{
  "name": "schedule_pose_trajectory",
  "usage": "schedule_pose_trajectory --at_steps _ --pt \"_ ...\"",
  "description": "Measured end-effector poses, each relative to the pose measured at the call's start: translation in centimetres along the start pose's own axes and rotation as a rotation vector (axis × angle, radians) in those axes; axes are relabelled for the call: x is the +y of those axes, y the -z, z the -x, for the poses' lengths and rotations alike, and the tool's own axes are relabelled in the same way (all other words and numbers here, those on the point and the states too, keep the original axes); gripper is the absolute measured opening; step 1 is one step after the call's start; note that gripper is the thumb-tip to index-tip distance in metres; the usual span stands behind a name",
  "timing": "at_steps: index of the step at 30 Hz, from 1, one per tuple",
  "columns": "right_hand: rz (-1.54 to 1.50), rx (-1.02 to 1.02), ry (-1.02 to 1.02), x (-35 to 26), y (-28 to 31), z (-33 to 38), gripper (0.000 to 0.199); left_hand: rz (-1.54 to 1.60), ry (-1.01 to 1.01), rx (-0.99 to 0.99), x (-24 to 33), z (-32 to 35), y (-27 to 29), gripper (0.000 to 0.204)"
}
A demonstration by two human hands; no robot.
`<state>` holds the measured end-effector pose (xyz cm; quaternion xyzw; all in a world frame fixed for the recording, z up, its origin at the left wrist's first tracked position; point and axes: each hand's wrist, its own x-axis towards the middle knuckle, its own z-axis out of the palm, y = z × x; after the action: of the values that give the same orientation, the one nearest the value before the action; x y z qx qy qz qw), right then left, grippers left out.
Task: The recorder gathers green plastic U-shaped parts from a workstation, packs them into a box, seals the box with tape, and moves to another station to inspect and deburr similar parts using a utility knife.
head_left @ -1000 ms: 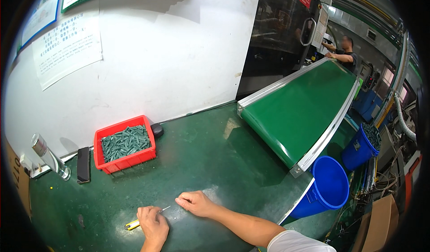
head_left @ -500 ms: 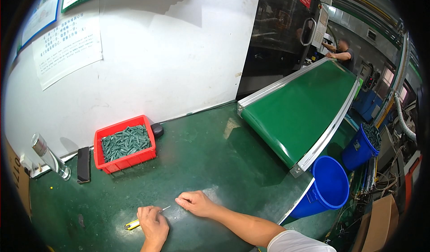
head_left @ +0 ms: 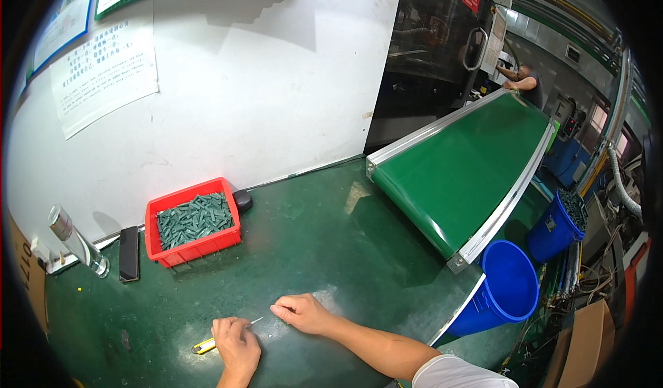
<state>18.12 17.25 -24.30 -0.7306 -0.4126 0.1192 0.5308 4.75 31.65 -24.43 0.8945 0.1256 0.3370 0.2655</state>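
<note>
I look down on a dark green table (head_left: 324, 250) with a smooth, slightly scuffed top. My left hand (head_left: 237, 344) is curled, its fingers (head_left: 222, 327) closed around a slim utility knife (head_left: 207, 346) with a yellow and black handle; a thin silvery blade sticks out past the knuckles toward my right hand (head_left: 302, 313). The knife lies low against the table, just under the left fingers. My right hand rests flat beside it, fingers (head_left: 281, 310) loosely bent and pressed to the table surface; whether they pin anything small I cannot tell.

Well beyond the fingers, against a white wall, sits a red plastic bin (head_left: 193, 220), rectangular, filled with small dark green moulded parts (head_left: 193, 217). Left of the bin lies a flat black rectangular device (head_left: 128, 253), and further left stands a tilted clear bottle with a metal cap (head_left: 76, 239). Touching the bin's right rear corner is a small rounded black object (head_left: 242, 199).

To the right of the fingers, a green conveyor belt (head_left: 469, 170) with pale metal edges slopes away. Beside its near end stand two round blue plastic buckets (head_left: 507, 288).
</note>
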Motion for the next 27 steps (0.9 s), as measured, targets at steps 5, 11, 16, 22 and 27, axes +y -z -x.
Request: schedule_pose_trajectory --at_steps 5,11,16,22,27 --pt "0.009 -0.009 -0.009 -0.12 0.07 -0.02 0.030 -0.013 -0.030 0.033 0.31 -0.28 0.07 0.016" --pt "0.006 0.000 0.002 -0.10 0.04 -0.02 0.029 -0.014 -0.013 0.010 0.21 -0.13 0.09 0.017" --pt "0.014 0.003 0.005 0.10 -0.04 -0.02 0.029 -0.003 -0.003 -0.007 0.05 -0.07 0.09 0.018" --pt "0.011 0.002 -0.001 -0.07 0.01 -0.02 0.029 -0.005 -0.008 0.000 0.04 -0.02 0.03 0.018" --pt "0.011 0.010 0.010 -0.10 -0.01 -0.03 0.029 0.001 -0.008 -0.001 -0.07 0.00 -0.06 0.018"
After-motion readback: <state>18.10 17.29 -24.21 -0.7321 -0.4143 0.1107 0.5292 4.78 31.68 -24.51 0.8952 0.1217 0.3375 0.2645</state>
